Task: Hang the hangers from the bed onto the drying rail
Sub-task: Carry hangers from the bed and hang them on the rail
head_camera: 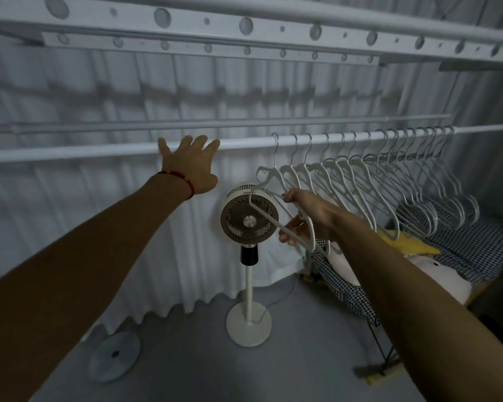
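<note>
A person's right hand [305, 217] is gripping the lower bar of a white plastic hanger [269, 198], fingers curled round it, its metal hook resting over the drying rail [99, 150] at the left end of a long row of hung hangers [389, 181]. The left hand [189, 166], a red cord at the wrist, is reaching up to the rail with fingers spread apart. Below stands a pedestal fan [249, 217]; a checked-covered bed [476, 245] lies at right, pleated curtains [99, 97] behind.
</note>
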Available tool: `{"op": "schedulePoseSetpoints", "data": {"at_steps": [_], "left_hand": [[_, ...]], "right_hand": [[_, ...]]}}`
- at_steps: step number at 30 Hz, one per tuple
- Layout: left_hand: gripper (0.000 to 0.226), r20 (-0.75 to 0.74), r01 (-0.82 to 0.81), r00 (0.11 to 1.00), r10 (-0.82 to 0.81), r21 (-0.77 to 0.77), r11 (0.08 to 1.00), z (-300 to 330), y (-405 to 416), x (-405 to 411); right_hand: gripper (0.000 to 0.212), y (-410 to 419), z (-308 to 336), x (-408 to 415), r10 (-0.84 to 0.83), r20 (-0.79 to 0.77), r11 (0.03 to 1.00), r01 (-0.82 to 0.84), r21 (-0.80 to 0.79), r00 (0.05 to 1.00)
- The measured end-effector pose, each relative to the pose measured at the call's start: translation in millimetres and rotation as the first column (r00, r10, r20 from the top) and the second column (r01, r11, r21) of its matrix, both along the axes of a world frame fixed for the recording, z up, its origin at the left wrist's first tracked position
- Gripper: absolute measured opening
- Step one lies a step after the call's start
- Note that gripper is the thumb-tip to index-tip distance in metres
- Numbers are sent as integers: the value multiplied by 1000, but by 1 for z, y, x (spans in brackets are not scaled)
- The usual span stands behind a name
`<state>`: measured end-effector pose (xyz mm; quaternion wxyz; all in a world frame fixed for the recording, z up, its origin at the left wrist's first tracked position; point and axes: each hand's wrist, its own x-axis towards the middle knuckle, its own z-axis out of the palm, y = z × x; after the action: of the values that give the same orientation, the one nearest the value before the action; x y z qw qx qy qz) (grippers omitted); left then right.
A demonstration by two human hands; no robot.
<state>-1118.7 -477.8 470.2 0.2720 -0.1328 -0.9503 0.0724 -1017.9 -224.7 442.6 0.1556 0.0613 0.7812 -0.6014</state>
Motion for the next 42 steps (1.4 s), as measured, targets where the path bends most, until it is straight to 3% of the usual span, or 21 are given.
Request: {"op": "schedulePoseSetpoints", "data": {"at_steps": [18,23,26,30,32,36,42], "left_hand": [[81,41,-22,999,23,-16,1000,2,4,4],[81,37,-38,999,34,102,994,-9,13,11],[68,-44,157,988,-151,251,955,-26,38,31],[53,-105,502,856,-506,405,764,-62,91,87],[50,-123,591,783,-610,456,666,-81,118,122],[51,-43,656,688,-725,465,595,-121,165,219],[47,238,670,513,-825,491,557,-196,261,396]], "right_hand": [[27,13,-27,10,18,36,999,-19,30,999],[47,17,-52,37,-71,80,997,68,40,994],[64,24,-69,66,-143,122,988,134,75,982],[42,31,-89,120,-212,53,963,199,182,976],[47,39,-102,153,-298,-51,922,301,245,953],[62,68,-141,248,-376,-196,811,424,404,906],[51,138,-222,452,-568,-71,730,542,416,820]]}}
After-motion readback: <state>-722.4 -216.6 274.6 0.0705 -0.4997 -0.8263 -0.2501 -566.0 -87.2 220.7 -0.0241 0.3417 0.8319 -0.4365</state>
